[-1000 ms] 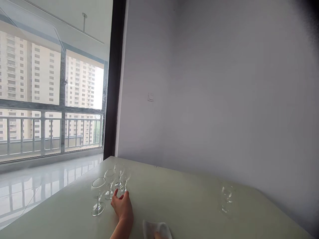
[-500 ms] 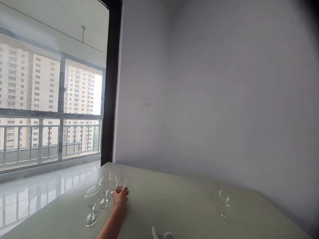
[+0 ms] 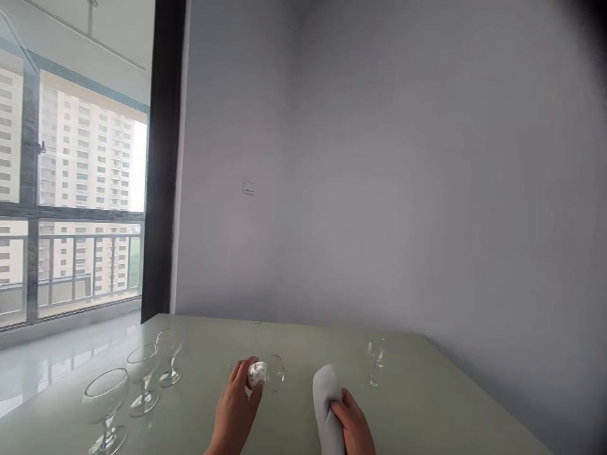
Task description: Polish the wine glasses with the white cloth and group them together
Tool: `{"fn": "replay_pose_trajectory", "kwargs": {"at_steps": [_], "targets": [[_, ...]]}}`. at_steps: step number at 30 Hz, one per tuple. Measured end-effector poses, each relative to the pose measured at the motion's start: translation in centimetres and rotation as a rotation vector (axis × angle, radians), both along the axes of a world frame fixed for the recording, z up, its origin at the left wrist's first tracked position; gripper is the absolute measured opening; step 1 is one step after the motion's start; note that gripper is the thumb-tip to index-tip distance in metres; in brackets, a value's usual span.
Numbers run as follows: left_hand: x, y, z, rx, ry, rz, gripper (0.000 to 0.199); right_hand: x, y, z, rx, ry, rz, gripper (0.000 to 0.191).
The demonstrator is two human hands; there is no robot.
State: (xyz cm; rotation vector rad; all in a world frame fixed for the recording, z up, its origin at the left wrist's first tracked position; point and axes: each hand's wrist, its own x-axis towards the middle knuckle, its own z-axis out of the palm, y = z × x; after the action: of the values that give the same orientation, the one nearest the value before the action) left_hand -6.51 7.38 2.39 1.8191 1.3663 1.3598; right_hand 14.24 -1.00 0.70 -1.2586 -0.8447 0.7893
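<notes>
left hand point(image 3: 234, 414) closed around a wine glass point(image 3: 268, 373), fingers point(image 3: 239, 373) wrapped over the lower part of the glass. glass tipped over on its side, with the rim toward the right, very low over the table top point(image 3: 294, 341); from this view, no way to tell if touching the table or not. right hand point(image 3: 351, 426) closed on a folded white cloth point(image 3: 328, 404), with the cloth standing up out of the fist. top of the cloth near the held glass, but apart from it, with a narrow strip of table between them.

on the left of the hands, three more wine glasses, all upright, in a loose line going toward the far corner of the table: first glass point(image 3: 105, 404) at the bottom edge of the view, second glass point(image 3: 142, 379) just behind it, third glass point(image 3: 169, 354) behind that one. all three well apart from the left hand. on the right, past the cloth, one smaller upright glass point(image 3: 377, 360) near the far table edge, not touched by either hand.

behind the table, a grey wall point(image 3: 379, 189) with a small switch plate point(image 3: 248, 188), and a dark door frame point(image 3: 164, 158). further left, a window frame point(image 3: 71, 213), a balcony railing point(image 3: 85, 268), tall apartment buildings point(image 3: 85, 158) outside, and a shiny floor point(image 3: 47, 373) beside the table.
</notes>
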Motion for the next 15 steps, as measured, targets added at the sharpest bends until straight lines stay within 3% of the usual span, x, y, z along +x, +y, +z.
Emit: {"fn": "replay_pose_trajectory", "kwargs": {"at_steps": [4, 7, 11, 15], "targets": [[1.2, -1.5, -2.0, 0.029, 0.184, 0.002, 0.03, -1.4, -0.3, 1.0, 0.087, 0.094, -0.016, 0.01], [1.4, -2.3, -3.1, 0.047, 0.261, 0.001, 0.029, -2.5, -0.8, 1.3, 0.159, 0.07, -0.069, 0.023], [1.0, -2.8, -3.0, -0.045, 0.346, -0.04, 0.029, -3.6, -1.6, 1.1, 0.191, -0.055, -0.112, 0.027], [0.9, -2.8, -2.7, -0.094, 0.472, -0.151, 0.034, -4.9, -1.7, 0.2, 0.321, -0.268, -0.084, 0.023]]}}
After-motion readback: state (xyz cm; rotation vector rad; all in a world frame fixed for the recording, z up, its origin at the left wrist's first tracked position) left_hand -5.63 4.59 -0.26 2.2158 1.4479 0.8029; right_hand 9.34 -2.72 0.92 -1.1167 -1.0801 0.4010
